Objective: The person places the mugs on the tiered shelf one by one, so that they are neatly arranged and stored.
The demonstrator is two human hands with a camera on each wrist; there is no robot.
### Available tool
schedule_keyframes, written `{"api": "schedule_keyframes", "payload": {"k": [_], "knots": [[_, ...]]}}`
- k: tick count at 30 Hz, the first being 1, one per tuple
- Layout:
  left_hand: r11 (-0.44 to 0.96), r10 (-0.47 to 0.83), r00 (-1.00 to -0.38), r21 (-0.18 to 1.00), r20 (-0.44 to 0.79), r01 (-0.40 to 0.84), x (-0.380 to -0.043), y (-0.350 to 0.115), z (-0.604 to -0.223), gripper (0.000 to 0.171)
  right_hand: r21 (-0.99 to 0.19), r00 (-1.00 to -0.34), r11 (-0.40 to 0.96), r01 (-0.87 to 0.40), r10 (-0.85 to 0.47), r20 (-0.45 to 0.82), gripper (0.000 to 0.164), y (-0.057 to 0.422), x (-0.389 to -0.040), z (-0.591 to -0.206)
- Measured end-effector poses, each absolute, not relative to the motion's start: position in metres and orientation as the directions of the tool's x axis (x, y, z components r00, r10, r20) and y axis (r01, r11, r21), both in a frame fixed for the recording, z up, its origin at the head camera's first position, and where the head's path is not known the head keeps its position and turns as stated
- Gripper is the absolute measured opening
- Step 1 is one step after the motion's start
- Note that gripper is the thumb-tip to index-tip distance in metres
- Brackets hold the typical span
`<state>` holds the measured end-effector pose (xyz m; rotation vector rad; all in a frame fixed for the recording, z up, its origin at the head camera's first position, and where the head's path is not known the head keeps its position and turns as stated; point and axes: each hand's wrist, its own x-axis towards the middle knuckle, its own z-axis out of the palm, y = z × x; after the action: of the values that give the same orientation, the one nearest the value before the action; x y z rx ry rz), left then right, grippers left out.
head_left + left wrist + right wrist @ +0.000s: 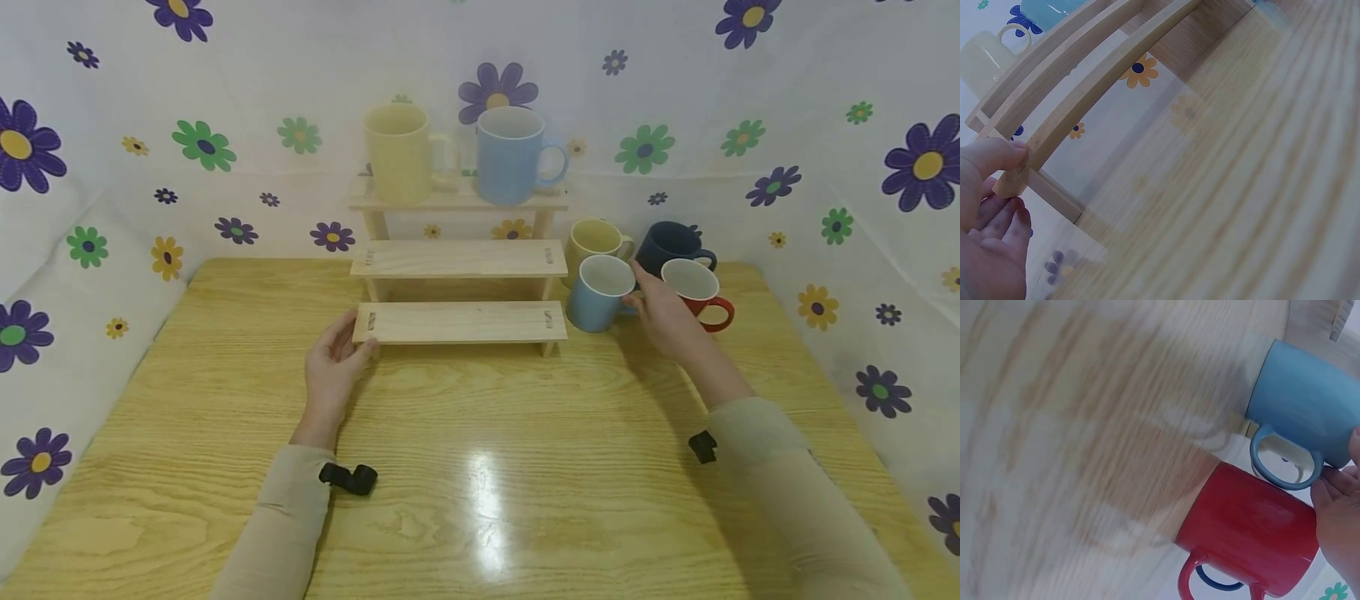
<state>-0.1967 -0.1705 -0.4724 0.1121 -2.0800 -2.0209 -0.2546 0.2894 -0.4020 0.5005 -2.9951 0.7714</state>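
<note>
A three-tier wooden shelf stands on the table. My left hand grips the left end of its lowest board; in the left wrist view the thumb lies on one side of the board and the fingers on the other. My right hand holds the light blue mug at its right side, by the rim and handle; some fingers are hidden. This mug is upright beside the shelf's right end. Around it stand a yellow mug, a dark blue mug and a red mug with a white inside.
Another yellow mug and another light blue mug stand on the top tier, handles to the right. A wood-grain table lies under everything. A flowered cloth hangs behind and at both sides.
</note>
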Motion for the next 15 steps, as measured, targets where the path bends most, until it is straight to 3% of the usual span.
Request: {"api": "schedule_keyframes", "payload": {"k": [6, 15], "knots": [[0.049, -0.233, -0.967, 0.994, 0.109, 0.1, -0.1958, -0.1705, -0.472, 0.06, -0.433, -0.939, 0.835, -0.339, -0.328, 0.104, 0.06, 0.2904, -0.2516, -0.4036], [0.047, -0.231, -0.966, 0.993, 0.113, 0.105, -0.1961, -0.1713, -0.4741, 0.059, -0.336, -0.889, 0.834, -0.439, -0.349, 0.296, 0.057, 0.2847, -0.2508, -0.4111]]}}
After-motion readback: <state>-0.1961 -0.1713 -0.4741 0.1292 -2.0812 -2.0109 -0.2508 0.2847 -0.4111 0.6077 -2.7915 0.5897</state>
